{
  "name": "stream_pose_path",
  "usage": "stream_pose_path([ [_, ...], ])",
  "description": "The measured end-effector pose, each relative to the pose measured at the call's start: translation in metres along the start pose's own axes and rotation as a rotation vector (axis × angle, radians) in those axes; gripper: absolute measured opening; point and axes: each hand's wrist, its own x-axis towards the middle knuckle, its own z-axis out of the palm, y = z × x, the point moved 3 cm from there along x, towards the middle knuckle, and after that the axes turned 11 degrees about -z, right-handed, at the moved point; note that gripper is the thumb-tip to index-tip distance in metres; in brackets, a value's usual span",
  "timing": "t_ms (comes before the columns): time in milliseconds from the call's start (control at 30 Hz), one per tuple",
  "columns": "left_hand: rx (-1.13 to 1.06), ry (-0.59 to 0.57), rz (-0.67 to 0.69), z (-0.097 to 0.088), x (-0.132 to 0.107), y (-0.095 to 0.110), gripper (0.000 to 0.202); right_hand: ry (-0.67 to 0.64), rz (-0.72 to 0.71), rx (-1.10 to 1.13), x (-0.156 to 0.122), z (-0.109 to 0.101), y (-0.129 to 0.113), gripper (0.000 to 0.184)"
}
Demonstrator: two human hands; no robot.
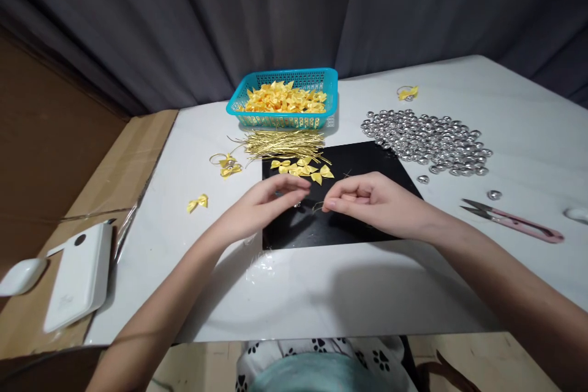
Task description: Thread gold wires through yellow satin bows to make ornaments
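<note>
My right hand (372,199) is closed in a pinch over the black mat (335,236), with a short bent piece of thin gold cord (318,205) sticking out from its fingertips. Facing it, my left hand (271,199) is loosely curved, a gap showing between thumb and fingers. A small silver bit (297,204) shows just below the left thumb; whether the hand touches it, I cannot tell. Several yellow ribbon bows (301,168) lie at the mat's back edge, beyond my fingers. Behind them is a bundle of gold cords (285,144).
A blue basket (280,115) full of yellow bows stands at the back. Silver beads (427,139) spread out at right, near pink-handled thread snips (519,222). Bows with cord loops (228,165) lie left, another (407,94) back right. A white device (80,278) rests on cardboard at left.
</note>
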Motion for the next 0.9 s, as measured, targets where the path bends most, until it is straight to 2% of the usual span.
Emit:
stream_pose_path([
  [100, -0.092, -0.129, 0.002, 0.017, 0.006, 0.006, 0.025, -0.016, -0.047, 0.006, -0.002, 0.0, -0.003, 0.034],
  [200, -0.177, -0.174, 0.009, 0.025, 0.01, 0.005, 0.021, -0.014, -0.066, 0.003, -0.006, -0.001, -0.004, 0.033],
  [467, -0.182, -0.192, -0.019, 0.028, 0.01, 0.003, 0.017, 0.021, -0.053, -0.046, -0.011, -0.009, -0.007, 0.03],
  [700, -0.151, -0.122, -0.063, 0.016, 0.004, -0.001, 0.012, 0.062, 0.037, -0.083, -0.019, -0.021, -0.002, 0.039],
  [900, -0.058, -0.084, -0.123, 0.013, 0.0, -0.006, 0.016, 0.079, 0.088, -0.083, -0.023, -0.021, 0.004, 0.043],
])
